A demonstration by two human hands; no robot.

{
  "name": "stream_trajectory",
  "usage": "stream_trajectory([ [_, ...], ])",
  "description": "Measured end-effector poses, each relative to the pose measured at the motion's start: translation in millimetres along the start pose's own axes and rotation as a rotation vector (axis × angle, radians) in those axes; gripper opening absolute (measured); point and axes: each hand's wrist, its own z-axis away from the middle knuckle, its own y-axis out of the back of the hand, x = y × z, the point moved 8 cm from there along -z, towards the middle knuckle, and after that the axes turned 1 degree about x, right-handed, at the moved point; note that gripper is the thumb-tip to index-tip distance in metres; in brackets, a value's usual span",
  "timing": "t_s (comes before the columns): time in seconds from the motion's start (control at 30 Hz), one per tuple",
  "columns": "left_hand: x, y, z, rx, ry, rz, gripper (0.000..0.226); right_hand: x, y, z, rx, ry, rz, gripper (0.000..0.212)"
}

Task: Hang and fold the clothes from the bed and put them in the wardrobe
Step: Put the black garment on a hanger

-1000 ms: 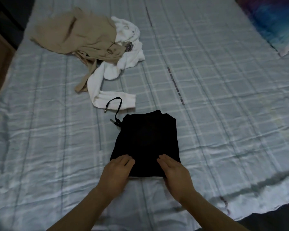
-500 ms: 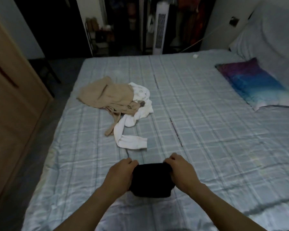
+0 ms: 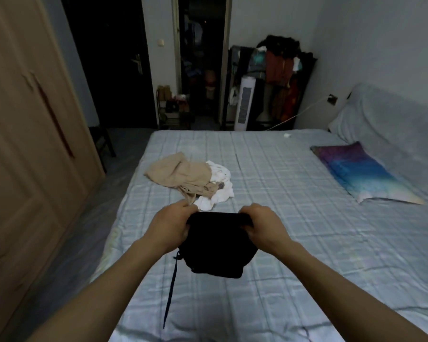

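Observation:
A folded black garment (image 3: 216,248) hangs in the air above the bed (image 3: 294,218), with a black drawstring (image 3: 171,290) dangling from its left side. My left hand (image 3: 169,227) grips its upper left edge and my right hand (image 3: 262,224) grips its upper right edge. Farther back on the bed lie a crumpled beige garment (image 3: 181,175) and a white garment (image 3: 220,186), touching each other. The wooden wardrobe (image 3: 27,144) stands to the left with its doors shut.
A purple and blue pillow (image 3: 363,176) lies at the right of the bed. Behind the bed stand a white tower fan (image 3: 244,106), a rack of hanging clothes (image 3: 279,70) and an open dark doorway (image 3: 200,60). Floor runs between wardrobe and bed.
Both hands closed on the folded black garment and lifted it off the bed. My view has swung up from the bed to the room.

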Motion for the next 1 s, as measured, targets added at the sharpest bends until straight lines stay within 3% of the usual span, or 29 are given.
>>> stream_trajectory([
  [0.4,-8,79,28,0.089,0.147,-0.109,0.009,-56,37,-35,0.058,0.221,-0.153,0.014],
  [0.63,-8,118,49,0.134,0.32,-0.197,0.025,-86,36,-77,0.06,0.389,-0.336,0.018],
  [0.8,-5,167,109,0.197,0.511,-0.316,0.021,-159,28,-84,0.044,0.572,-0.439,0.02],
  [1.0,-11,234,236,0.333,0.806,-0.41,0.02,-294,3,-48,-0.1,0.807,-0.592,0.019],
])
